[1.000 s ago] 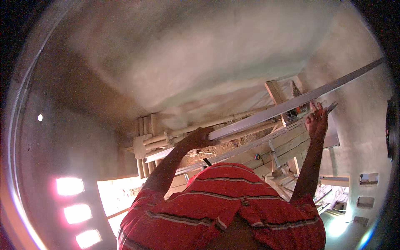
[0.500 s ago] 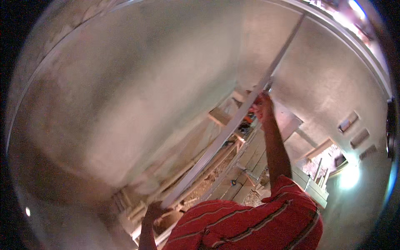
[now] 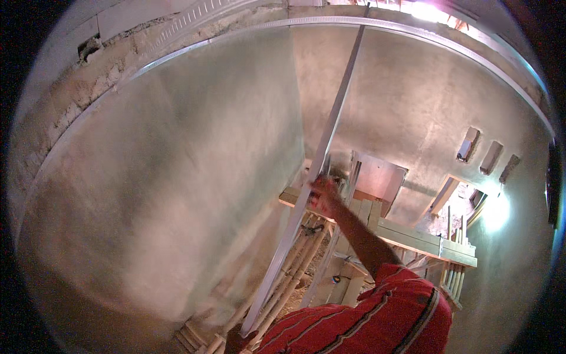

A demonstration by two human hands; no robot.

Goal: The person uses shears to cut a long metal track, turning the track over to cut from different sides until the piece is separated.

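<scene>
A long pale metal channel [image 3: 333, 118] runs diagonally from low in the head view up to a metal trim [image 3: 454, 47] along the wall top. My left hand [image 3: 237, 341] is closed on the channel's lower end, partly cut off by the picture edge. My right hand [image 3: 323, 193] is closed against the channel further up, its fingers blurred; a slim dark tool [image 3: 326, 165] shows just beyond it, partly hidden behind the channel. My red striped shirt [image 3: 365, 318] fills the bottom right.
Wooden planks [image 3: 430, 242] and poles [image 3: 295, 268] of a scaffold lie below. Plastered walls [image 3: 194, 147] surround me, with small openings [image 3: 490, 158], a doorway [image 3: 441, 199] and a bright lamp [image 3: 494, 209] at right. A rough ledge [image 3: 82, 88] runs above the trim.
The view has swung upward, bringing the wall top into sight. The channel has turned from nearly level to steep, its far end now at the trim. My hands moved with it.
</scene>
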